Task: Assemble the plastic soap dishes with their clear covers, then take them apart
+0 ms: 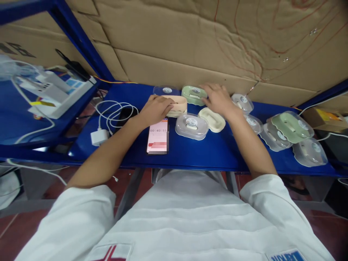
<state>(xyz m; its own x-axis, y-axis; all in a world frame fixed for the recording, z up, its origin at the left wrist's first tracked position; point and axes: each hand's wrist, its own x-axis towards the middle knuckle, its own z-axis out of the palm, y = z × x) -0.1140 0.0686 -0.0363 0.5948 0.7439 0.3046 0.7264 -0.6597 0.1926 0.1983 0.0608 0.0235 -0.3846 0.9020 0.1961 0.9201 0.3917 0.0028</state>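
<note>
My left hand (157,111) is closed on a peach plastic case (179,106), its fingers over the near left part. My right hand (217,97) reaches to the right end of a green case with a clear lid (193,95), fingers and thumb around that end. Nearer to me lie a grey case with a clear lid (191,126) and an open cream tray (213,120) with a raised middle. Behind the peach case, partly hidden, is another clear-lidded case (165,90). A phone (157,137) showing a running timer lies below my left hand.
Several clear-lidded cases (277,136) stand at the right, with a green one (295,126) stacked on top. A white charger (99,137) and its coiled cable (115,103) lie on the blue table (195,156) at left. Cardboard (163,54) walls the back.
</note>
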